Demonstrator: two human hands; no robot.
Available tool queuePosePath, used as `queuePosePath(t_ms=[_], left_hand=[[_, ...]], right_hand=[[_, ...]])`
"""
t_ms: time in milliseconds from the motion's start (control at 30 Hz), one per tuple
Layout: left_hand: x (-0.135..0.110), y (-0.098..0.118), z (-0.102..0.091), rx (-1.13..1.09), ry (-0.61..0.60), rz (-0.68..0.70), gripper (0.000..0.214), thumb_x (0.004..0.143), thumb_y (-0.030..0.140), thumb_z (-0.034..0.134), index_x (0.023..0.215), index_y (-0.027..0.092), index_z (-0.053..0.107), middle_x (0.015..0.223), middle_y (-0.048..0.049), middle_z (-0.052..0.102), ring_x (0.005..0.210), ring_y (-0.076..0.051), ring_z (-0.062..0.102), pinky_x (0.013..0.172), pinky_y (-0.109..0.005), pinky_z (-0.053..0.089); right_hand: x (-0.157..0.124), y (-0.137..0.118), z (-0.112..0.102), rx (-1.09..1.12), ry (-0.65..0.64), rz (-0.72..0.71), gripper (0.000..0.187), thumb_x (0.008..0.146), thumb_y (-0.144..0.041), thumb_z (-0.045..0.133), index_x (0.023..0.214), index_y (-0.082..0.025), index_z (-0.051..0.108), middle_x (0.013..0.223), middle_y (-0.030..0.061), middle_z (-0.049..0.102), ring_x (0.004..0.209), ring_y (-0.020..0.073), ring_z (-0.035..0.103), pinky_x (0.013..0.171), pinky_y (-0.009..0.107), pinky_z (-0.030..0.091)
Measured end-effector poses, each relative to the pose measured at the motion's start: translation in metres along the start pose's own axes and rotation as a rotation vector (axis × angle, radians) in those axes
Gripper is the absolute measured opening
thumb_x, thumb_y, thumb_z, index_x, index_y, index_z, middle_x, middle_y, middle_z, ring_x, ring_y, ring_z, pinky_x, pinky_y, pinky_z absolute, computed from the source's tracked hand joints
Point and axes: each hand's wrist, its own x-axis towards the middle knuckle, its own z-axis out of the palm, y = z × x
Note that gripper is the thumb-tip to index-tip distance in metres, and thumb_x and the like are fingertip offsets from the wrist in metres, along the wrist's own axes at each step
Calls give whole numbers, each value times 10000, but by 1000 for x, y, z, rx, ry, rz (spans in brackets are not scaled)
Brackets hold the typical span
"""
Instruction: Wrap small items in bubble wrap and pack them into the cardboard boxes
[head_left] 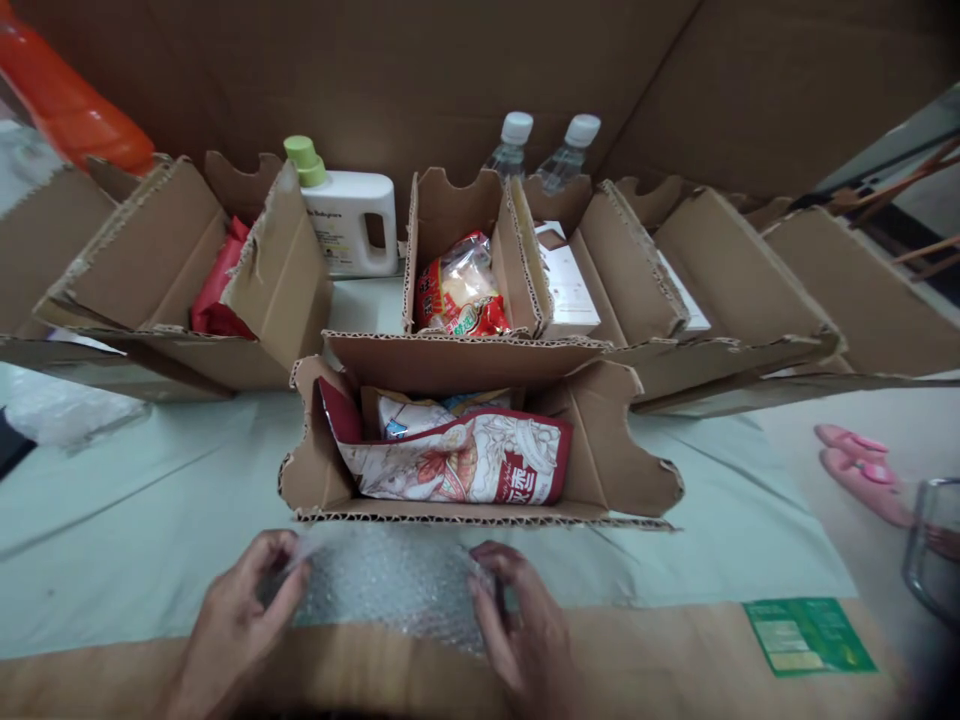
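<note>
A clear sheet of bubble wrap [390,575] is stretched between my hands, just in front of a cardboard box. My left hand [244,605] grips its left edge between thumb and fingers. The right edge is held by my right hand [521,615], with the thumb on the near side. Behind the wrap, the open cardboard box [615,480] contains a dark-red and white printed pouch [465,460] lying tilted. Another bag, white and blue [412,415], is partly hidden behind that pouch.
Cardboard bins along the back hold a red packet [221,285], a red snack bag [465,290] and a white box [566,280]. A white jug [356,220] and two capped bottles [514,145] stand behind. More bubble wrap [75,405] lies left; a green card [808,637] lies right.
</note>
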Motion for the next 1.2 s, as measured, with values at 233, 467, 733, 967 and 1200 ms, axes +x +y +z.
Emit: queuePosePath(t_ms=[233, 467, 733, 967, 1200], left_hand=[[52, -12, -45, 182, -32, -30, 538, 884, 408, 585, 1391, 228, 572, 879, -26, 760, 700, -215, 718, 693, -325, 582], [59, -17, -35, 283, 72, 232, 454, 893, 255, 576, 1337, 172, 622, 1184, -139, 711, 1117, -309, 637, 1012, -496, 516], [-67, -6, -44, -1, -169, 398, 682, 819, 311, 762, 1460, 228, 543, 1410, -148, 637, 1348, -354, 544, 1099, -575, 497], [-43, -18, -23, -99, 86, 52, 279, 938, 205, 574, 1183, 184, 707, 1023, -77, 782, 816, -189, 720, 729, -318, 597], [-31, -29, -21, -8, 28, -58, 456, 904, 258, 571, 1347, 165, 631, 768, 8, 689, 654, -162, 638, 695, -300, 564]], right_hand=[[-20, -47, 28, 541, -380, 287, 640, 970, -234, 547, 1590, -261, 388, 971, 17, 707, 784, 137, 686, 744, 253, 582], [-11, -78, 48, 461, -540, 176, 325, 950, -263, 581, 1224, -271, 757, 1093, 58, 789, 951, 226, 723, 885, 366, 586], [-14, -93, 47, 732, -597, 411, 377, 964, -488, 599, 1189, -215, 726, 859, 55, 774, 738, 190, 710, 692, 310, 579], [-17, -100, 44, 698, -371, 295, 431, 993, -387, 603, 1403, -258, 575, 1099, 93, 773, 855, 199, 752, 739, 349, 623], [1, -98, 56, 9, -261, -486, 462, 942, -54, 518, 1334, -259, 651, 1336, 93, 713, 1285, 278, 618, 1007, 487, 549]])
